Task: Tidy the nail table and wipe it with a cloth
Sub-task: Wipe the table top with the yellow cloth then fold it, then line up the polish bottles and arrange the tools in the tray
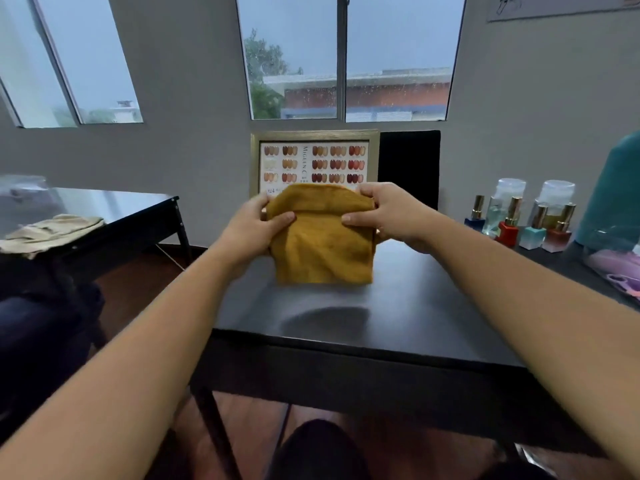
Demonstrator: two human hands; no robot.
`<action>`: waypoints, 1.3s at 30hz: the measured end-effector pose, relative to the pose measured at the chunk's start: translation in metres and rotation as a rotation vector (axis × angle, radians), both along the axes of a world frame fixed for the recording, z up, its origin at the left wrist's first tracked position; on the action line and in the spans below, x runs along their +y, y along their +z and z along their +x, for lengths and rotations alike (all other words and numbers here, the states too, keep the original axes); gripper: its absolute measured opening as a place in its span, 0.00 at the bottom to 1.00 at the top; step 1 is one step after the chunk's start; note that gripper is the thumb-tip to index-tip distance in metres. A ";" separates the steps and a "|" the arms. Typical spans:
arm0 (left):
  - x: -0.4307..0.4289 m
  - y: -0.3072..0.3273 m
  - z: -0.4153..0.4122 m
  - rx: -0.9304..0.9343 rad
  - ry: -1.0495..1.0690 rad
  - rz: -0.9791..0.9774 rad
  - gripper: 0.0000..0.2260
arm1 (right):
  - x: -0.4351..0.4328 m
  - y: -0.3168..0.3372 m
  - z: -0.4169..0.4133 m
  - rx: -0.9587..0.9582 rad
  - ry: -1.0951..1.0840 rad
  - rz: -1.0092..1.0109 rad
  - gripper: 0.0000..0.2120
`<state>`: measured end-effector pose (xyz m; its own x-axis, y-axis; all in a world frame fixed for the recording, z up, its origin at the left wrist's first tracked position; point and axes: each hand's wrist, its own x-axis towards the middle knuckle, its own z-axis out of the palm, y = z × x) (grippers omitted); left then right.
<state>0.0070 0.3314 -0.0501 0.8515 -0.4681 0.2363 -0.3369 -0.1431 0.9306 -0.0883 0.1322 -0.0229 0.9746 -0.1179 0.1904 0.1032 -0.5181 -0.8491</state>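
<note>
1. Dark worktop (398,306): lies at 6 o'clock under the held-up cloth, apart from it.
2. Mustard cloth (322,244): hangs folded, top edge running 9 to 3 o'clock.
3. Grips: left hand (256,226) at 9 o'clock and right hand (388,213) at 3 o'clock pinch its top corners, equally near; probably lower it straight down next.

Dim grey daylight from rain-spotted windows (294,64) at twelve o'clock leaves a soft shadow (325,320) on the table (433,306); lines bow toward three and nine.
</note>
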 end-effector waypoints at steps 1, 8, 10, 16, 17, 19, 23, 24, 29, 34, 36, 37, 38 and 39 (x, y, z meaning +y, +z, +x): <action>0.014 0.005 0.005 -0.004 0.030 -0.030 0.09 | 0.012 0.004 0.009 0.001 0.029 0.048 0.08; 0.086 -0.012 0.045 -0.017 0.214 0.345 0.05 | 0.082 -0.031 0.061 0.198 0.070 0.158 0.04; 0.094 -0.030 0.056 0.014 0.233 0.481 0.05 | 0.094 -0.053 0.070 0.246 0.049 0.183 0.05; 0.082 -0.062 0.074 -0.084 0.368 0.512 0.09 | 0.097 -0.088 0.091 0.141 -0.144 0.068 0.12; 0.080 -0.064 0.074 -0.126 0.394 0.530 0.11 | 0.096 -0.089 0.091 0.134 -0.144 0.036 0.16; 0.080 -0.068 0.073 -0.268 0.447 0.621 0.15 | 0.095 -0.090 0.090 0.098 -0.160 -0.108 0.24; 0.081 -0.071 0.068 -0.458 0.312 0.832 0.19 | 0.099 -0.090 0.077 -0.099 -0.166 -0.601 0.24; 0.081 -0.073 0.067 -0.446 0.238 0.914 0.21 | 0.101 -0.091 0.074 -0.105 -0.116 -0.715 0.23; 0.081 -0.086 0.067 -0.311 0.080 1.052 0.27 | 0.098 -0.104 0.067 0.122 0.077 -0.899 0.28; 0.081 -0.085 0.066 -0.297 0.048 1.113 0.27 | 0.095 -0.105 0.068 0.218 0.148 -0.890 0.31; 0.079 -0.078 0.064 -0.305 0.068 1.103 0.27 | 0.093 -0.102 0.065 0.209 0.150 -0.844 0.31; 0.075 -0.072 0.061 -0.318 0.096 1.061 0.27 | 0.089 -0.099 0.062 0.186 0.139 -0.797 0.30; 0.068 -0.064 0.057 -0.343 0.130 0.999 0.27 | 0.083 -0.094 0.058 0.149 0.119 -0.736 0.30; 0.059 -0.056 0.053 -0.378 0.158 0.931 0.27 | 0.077 -0.088 0.054 0.099 0.088 -0.664 0.29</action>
